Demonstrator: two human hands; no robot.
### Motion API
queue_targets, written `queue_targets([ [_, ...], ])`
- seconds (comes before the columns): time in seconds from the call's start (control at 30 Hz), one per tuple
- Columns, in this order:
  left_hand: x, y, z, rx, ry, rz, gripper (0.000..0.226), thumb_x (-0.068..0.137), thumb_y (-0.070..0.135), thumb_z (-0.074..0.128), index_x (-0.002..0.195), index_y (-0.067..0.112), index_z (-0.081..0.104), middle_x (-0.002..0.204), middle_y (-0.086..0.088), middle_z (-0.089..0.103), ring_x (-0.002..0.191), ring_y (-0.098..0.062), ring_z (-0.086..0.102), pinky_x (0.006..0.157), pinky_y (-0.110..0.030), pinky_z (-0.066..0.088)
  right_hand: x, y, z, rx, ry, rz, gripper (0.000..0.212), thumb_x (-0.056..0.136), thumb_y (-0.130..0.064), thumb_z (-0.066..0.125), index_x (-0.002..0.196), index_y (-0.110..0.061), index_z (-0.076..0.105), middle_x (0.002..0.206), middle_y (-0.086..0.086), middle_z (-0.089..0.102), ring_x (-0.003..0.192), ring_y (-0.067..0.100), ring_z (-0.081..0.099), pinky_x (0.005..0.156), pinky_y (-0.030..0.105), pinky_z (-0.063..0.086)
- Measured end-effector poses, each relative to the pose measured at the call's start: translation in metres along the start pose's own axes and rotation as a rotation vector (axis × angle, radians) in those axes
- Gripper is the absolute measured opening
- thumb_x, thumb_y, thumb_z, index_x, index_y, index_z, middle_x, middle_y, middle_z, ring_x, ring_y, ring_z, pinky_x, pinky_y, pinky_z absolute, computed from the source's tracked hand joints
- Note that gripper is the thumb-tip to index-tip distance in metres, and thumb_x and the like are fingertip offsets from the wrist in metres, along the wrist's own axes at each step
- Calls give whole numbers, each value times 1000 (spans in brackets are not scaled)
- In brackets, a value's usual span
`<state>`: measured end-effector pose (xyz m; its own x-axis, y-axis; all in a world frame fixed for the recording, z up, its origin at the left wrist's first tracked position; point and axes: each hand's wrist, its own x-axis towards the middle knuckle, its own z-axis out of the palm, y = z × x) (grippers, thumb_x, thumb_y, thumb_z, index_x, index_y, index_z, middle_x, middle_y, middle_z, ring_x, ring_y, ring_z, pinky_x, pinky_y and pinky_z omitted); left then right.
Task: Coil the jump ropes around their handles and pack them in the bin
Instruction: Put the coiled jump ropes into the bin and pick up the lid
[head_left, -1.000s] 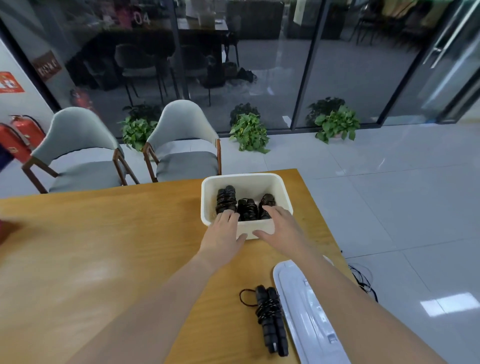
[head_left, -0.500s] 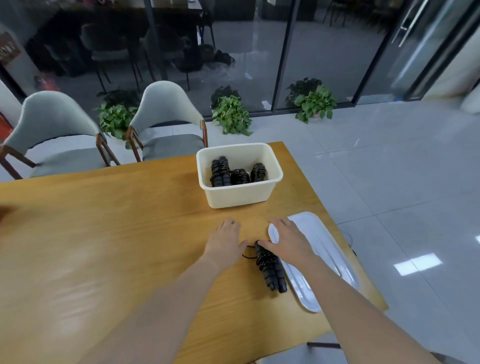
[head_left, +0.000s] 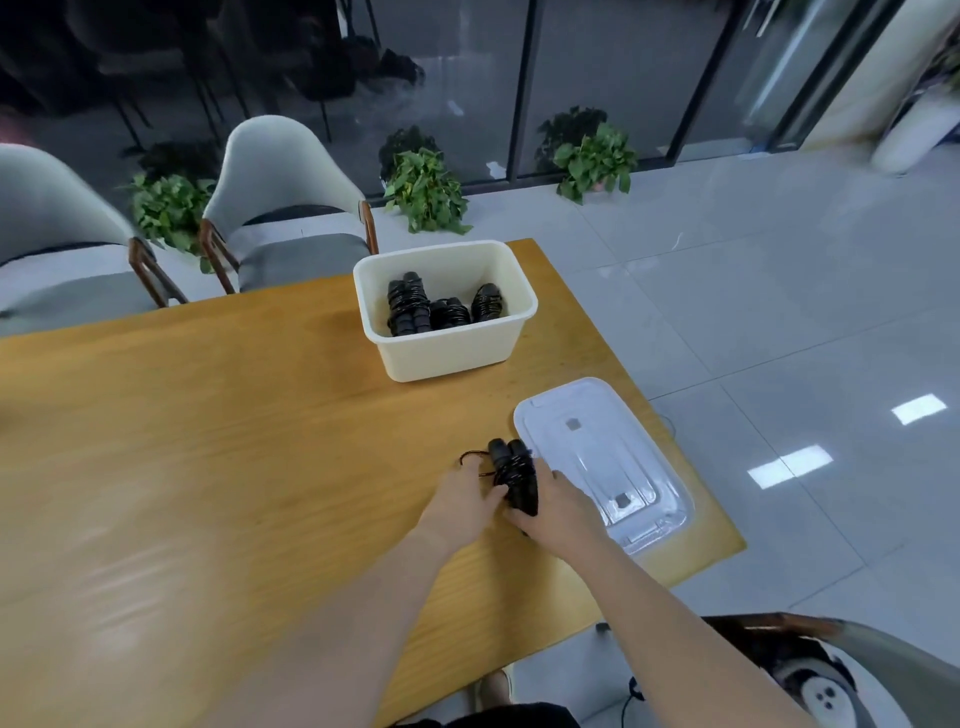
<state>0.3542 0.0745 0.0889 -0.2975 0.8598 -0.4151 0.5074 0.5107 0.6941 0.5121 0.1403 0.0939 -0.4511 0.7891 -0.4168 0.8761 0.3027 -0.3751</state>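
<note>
Low and right of centre, both hands, left hand and right hand, grip a coiled jump rope on the counter, beside the clear lid; above it the bin holds three coiled ropes.

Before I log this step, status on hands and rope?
Both hands, left and right, gripping coiled jump rope on table. Three coils in bin. Lid beside; path clear.

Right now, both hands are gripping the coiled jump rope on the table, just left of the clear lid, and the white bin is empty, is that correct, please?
Not quite: the white bin is not empty. The head view shows three coiled ropes inside. The rest holds: left hand and right hand grip the coiled jump rope beside the clear lid.
</note>
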Motion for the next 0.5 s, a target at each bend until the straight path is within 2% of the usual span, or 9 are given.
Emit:
queue_targets([
  [0.03,1,0,3,-46,-13,-16,56,100,36,64,146,15,42,97,-3,67,78,-15,63,61,-25,50,1,1,6,35,9,11,79,90,-56,69,153,-24,32,119,4,60,100,26,65,78,39,57],
  [0.1,2,-1,9,-121,-50,-25,56,97,33,69,144,14,45,80,-1,62,66,-14,56,55,-24,45,1,2,15,105,18,26,79,90,-47,70,153,-25,29,116,5,58,97,27,66,77,42,59],
  [0.2,2,-2,18,-239,-86,-47,66,96,25,71,152,14,39,79,4,59,66,-7,55,51,-13,40,1,6,23,178,15,58,87,91,-39,71,159,-28,18,116,5,52,95,27,66,69,36,53],
  [0.27,4,-4,24,-295,-99,-55,67,95,21,72,153,15,40,79,6,61,66,-4,56,54,-11,39,2,8,24,229,11,78,91,89,-36,71,161,-32,16,115,5,50,92,25,63,63,31,46],
  [0.37,7,-5,25,-372,-103,-78,63,94,18,73,150,19,45,91,3,69,76,-8,65,63,-14,44,6,11,23,279,13,53,86,85,-34,72,157,-33,25,110,1,50,88,16,56,60,24,43],
  [0.43,9,-2,19,-410,-96,-69,57,94,19,73,146,23,49,100,-1,73,89,-14,70,71,-16,49,9,8,16,280,38,25,82,82,-36,70,153,-34,31,108,-3,49,87,13,55,61,25,45],
  [0.5,13,4,11,-424,-78,-14,55,94,18,72,144,25,52,103,-3,75,93,-18,72,79,-22,54,10,3,3,296,86,-5,79,80,-37,69,151,-36,34,108,-5,50,88,13,58,65,30,51],
])
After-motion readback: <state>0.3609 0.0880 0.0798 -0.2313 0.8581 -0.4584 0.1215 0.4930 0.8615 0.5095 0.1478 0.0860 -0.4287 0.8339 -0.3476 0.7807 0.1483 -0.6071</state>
